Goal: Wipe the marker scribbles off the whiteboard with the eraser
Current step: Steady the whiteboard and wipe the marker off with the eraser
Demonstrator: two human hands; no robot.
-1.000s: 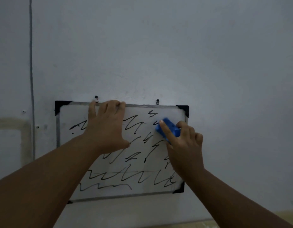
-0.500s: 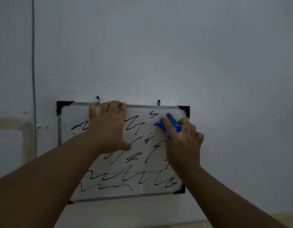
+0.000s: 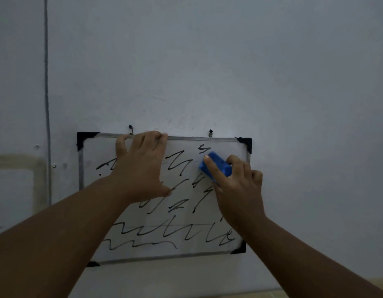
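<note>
- The whiteboard [image 3: 94, 207] hangs on a pale grey wall [image 3: 207, 61], a little tilted, its right side lower at the top edge.
- It has a thin metal frame with black corner caps [image 3: 84, 137].
- Two small dark hooks [image 3: 130, 127] sit on the wall just above the top rail, one toward the left and one toward the right.
- Black marker scribbles [image 3: 175, 162] cover most of the board: short zigzags in the upper and middle part, and two long wavy rows along the bottom.
- The left hand [image 3: 141, 168] lies flat against the upper left part of the board, fingers [image 3: 160, 137] stretched and slightly spread, their tips reaching the top rail; the thumb points right across a scribble. It holds nothing.
- Whether those fingertips hook over the rail or only rest on it cannot be told.
- The eraser [image 3: 218, 163], a blue block, is against the board in its upper right area, just below a small squiggle and near the right-hand corner cap.
- The right hand [image 3: 240, 188] grips the eraser: the index finger [image 3: 212, 166] lies along its near face and the other fingers curl round its right end.
- Both forearms reach up from the bottom corners of the view, bare.
- A thin dark line [image 3: 46, 82] runs down the wall left of the board.
- Further left, a tan-edged rectangular patch [image 3: 14, 161] marks the wall.
</note>
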